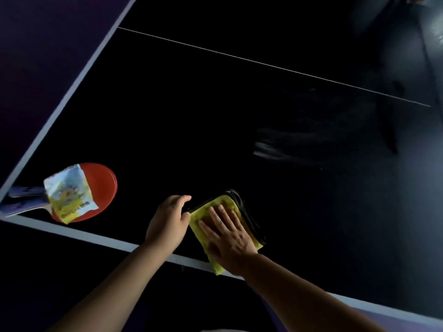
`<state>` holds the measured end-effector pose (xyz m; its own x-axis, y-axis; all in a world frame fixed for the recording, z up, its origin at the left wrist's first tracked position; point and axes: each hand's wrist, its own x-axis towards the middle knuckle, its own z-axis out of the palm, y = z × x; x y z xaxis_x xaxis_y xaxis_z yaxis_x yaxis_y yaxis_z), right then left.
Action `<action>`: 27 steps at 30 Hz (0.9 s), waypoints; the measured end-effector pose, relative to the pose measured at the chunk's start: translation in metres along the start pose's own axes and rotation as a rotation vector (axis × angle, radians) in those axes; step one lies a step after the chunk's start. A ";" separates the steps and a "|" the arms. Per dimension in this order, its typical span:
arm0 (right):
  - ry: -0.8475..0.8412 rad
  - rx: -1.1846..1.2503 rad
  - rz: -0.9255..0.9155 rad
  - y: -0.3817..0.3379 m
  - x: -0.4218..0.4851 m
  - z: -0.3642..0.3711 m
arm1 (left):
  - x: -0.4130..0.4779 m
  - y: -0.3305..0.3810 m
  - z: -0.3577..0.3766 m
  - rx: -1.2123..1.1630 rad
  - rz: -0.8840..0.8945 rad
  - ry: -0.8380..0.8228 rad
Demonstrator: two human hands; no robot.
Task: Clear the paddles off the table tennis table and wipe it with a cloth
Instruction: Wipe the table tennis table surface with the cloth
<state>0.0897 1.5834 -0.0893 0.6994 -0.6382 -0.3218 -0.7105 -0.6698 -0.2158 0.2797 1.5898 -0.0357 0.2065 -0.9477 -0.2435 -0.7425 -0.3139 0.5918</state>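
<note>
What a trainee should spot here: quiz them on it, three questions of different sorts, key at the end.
1. True or false: the right hand lies flat on the yellow cloth.
2. What lies on the red paddle? A) a ball B) a printed packet C) a glove
3. Fill the gap: the paddle sits to the ____ of the cloth.
Key: 1 true; 2 B; 3 left.

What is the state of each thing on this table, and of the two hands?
paddles: lying at the table's corner, not yet cleared.
packet: lying on the paddles.
cloth: folded, flat on the table near its edge.
right hand: open, pressing flat on the cloth.
left hand: curled, seems to pinch the cloth's corner.
table: smeared streaks on its right part.
</note>
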 end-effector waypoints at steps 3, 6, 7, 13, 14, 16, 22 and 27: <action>0.019 -0.043 0.002 -0.005 0.005 0.007 | 0.014 -0.012 -0.003 0.021 0.052 -0.012; 0.015 -0.118 -0.050 0.005 0.016 0.006 | 0.032 -0.018 -0.005 0.033 0.091 -0.019; 0.019 -0.146 -0.071 0.011 0.022 0.005 | 0.039 -0.020 -0.005 0.038 0.110 -0.022; 0.075 -0.200 -0.135 0.053 0.078 -0.013 | 0.091 -0.021 -0.004 0.184 0.202 -0.011; 0.086 -0.185 -0.123 0.062 0.091 -0.019 | 0.100 -0.018 -0.005 0.209 0.189 -0.010; 0.126 -0.152 -0.092 0.084 0.118 -0.032 | 0.117 -0.012 -0.005 0.235 0.154 -0.007; 0.213 -0.108 -0.008 0.165 0.206 -0.075 | 0.167 0.012 0.013 0.323 0.091 -0.033; 0.233 -0.112 0.073 0.240 0.279 -0.112 | 0.211 0.045 0.039 0.381 0.082 -0.031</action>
<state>0.1227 1.2019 -0.1275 0.6550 -0.7478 -0.1085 -0.7557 -0.6485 -0.0921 0.2648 1.3781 -0.0909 0.1218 -0.9646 -0.2340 -0.9404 -0.1875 0.2838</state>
